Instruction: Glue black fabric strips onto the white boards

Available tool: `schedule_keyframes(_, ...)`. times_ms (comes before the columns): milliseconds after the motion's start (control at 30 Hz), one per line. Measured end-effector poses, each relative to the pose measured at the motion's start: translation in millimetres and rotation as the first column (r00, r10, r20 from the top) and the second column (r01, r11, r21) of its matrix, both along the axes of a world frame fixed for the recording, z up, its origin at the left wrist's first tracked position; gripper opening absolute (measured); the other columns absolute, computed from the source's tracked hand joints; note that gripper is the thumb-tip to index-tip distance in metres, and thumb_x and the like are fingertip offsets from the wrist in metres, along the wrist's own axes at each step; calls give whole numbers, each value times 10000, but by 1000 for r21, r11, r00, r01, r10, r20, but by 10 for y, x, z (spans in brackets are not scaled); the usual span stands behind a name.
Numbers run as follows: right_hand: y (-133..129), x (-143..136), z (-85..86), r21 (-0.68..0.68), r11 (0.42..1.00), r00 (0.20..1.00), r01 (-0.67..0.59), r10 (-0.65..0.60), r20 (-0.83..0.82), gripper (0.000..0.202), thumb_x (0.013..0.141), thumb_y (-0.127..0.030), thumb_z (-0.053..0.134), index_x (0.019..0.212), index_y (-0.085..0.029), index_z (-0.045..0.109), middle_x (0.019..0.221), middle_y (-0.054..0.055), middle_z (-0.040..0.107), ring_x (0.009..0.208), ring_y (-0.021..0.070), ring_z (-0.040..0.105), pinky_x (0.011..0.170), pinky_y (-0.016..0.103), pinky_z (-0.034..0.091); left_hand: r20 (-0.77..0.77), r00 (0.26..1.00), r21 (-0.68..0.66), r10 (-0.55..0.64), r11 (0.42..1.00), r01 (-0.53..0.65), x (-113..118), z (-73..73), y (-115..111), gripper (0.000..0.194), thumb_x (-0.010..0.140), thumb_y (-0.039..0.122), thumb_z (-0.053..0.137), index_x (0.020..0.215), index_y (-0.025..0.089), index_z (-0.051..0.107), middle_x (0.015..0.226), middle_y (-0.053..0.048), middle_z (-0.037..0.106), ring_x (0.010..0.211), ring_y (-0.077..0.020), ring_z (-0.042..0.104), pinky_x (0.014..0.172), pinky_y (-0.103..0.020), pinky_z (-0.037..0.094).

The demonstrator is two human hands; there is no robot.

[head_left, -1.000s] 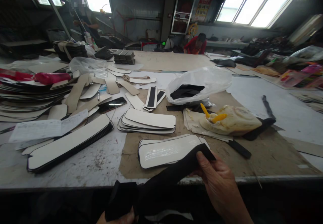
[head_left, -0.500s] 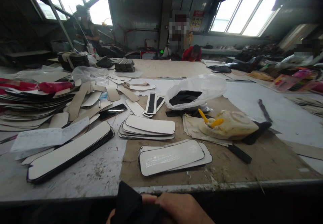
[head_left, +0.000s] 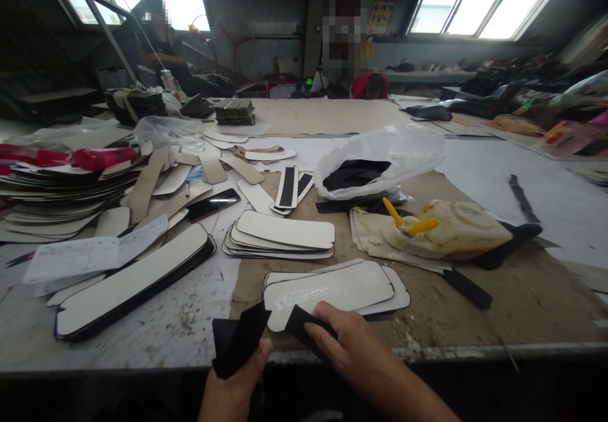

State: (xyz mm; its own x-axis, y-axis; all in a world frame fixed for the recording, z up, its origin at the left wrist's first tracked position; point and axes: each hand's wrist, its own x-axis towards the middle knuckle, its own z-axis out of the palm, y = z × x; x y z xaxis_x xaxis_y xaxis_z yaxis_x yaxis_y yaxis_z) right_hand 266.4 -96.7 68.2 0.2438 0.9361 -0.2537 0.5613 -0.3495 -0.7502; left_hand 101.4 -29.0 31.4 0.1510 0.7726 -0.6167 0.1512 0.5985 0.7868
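Observation:
At the table's front edge, my left hand [head_left: 237,381] is closed round several folded black strips [head_left: 241,338] that stick up from the fist. My right hand [head_left: 349,346] pinches one black strip [head_left: 304,328] between thumb and fingers, apart from the left bunch. Just beyond it lies a small stack of white rounded panels [head_left: 327,287] with dark edges; the top one shines as if wet. The right hand's strip overlaps the near edge of that stack in view; I cannot tell whether they touch.
Behind lies another stack of white panels [head_left: 285,229]. To the left are a long panel stack [head_left: 137,282], a paper sheet [head_left: 90,251] and a phone [head_left: 213,204]. At right, a yellowed plastic container [head_left: 456,229] holds yellow handles; a plastic bag [head_left: 418,149] contains black pieces.
Both hands have risen from below the table edge and moved apart. One black strip is now separate in my right hand, while the rest stay in my left. The view has shifted slightly.

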Motion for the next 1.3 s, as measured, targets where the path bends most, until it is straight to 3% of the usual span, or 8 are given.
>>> schedule_keyframes(133, 326, 147, 126, -140, 966, 928, -216, 248, 277, 205, 838, -323, 455, 796, -198, 611, 757, 56, 673, 700, 191, 595, 588, 254, 342, -32, 994, -68, 108, 992, -109, 72, -28, 152, 343, 493, 430, 769, 618, 159, 598, 327, 72, 419, 340, -107, 378, 369, -237, 282)
schedule_keyframes(267, 605, 190, 108, -219, 918, 846, -329, 390, 365, 223, 819, -306, 457, 810, -186, 645, 793, 85, 690, 742, 223, 620, 575, 263, 342, -40, 996, -78, 82, 993, -85, 162, 14, 240, 363, 540, 400, 750, 754, 135, 622, 327, 80, 424, 345, -94, 358, 374, -224, 261)
schedule_keyframes(633, 861, 198, -43, -285, 876, 806, -390, 474, 355, 251, 803, -322, 468, 819, -176, 672, 811, 108, 705, 773, 248, 646, 598, 283, 407, -67, 996, -139, -52, 989, 42, 226, -116, 445, 381, 511, 409, 767, 727, 117, 649, 404, 33, 542, 380, -108, 430, 404, -236, 315)
schedule_keyframes(767, 904, 132, -76, -279, 877, 790, -392, 476, 388, 250, 801, -302, 466, 827, -169, 676, 801, 121, 706, 766, 262, 651, 593, 293, 419, -48, 999, -74, 7, 997, -11, 252, -214, 482, 482, 439, 359, 805, 825, 111, 661, 665, -48, 686, 675, -219, 620, 635, -300, 460)
schedule_keyframes(867, 896, 100, -59, -281, 884, 791, -373, 461, 402, 251, 798, -310, 477, 828, -161, 677, 812, 130, 705, 769, 262, 648, 604, 295, 417, -73, 997, -55, -11, 998, 7, 265, -240, 489, 531, 468, 352, 785, 915, 101, 649, 834, -106, 705, 792, -279, 635, 695, -357, 470)
schedule_keyframes(1033, 548, 442, 88, -299, 910, 851, -287, 386, 356, 219, 782, -357, 518, 784, -182, 651, 787, 83, 694, 754, 227, 625, 604, 270, 381, -101, 995, -85, 8, 996, -17, 225, -267, 496, 477, 486, 349, 776, 869, 95, 648, 685, -79, 697, 716, -266, 638, 675, -370, 484)
schedule_keyframes(1167, 81, 912, 156, -303, 952, 931, -45, 150, 332, 202, 820, -350, 469, 747, -204, 587, 752, 21, 654, 717, 176, 588, 593, 239, 353, -150, 989, -113, 12, 993, -29, 191, -298, 517, 447, 459, 342, 798, 818, 118, 651, 637, -48, 687, 667, -247, 639, 589, -331, 488)
schedule_keyframes(1300, -115, 1091, 31, -273, 950, 922, 151, -36, 385, 204, 842, -357, 439, 783, -202, 558, 804, 26, 643, 762, 180, 580, 649, 251, 356, -186, 982, -127, -37, 992, 13, 193, -289, 528, 472, 472, 396, 786, 837, 124, 661, 603, -39, 675, 559, -245, 622, 487, -336, 474)
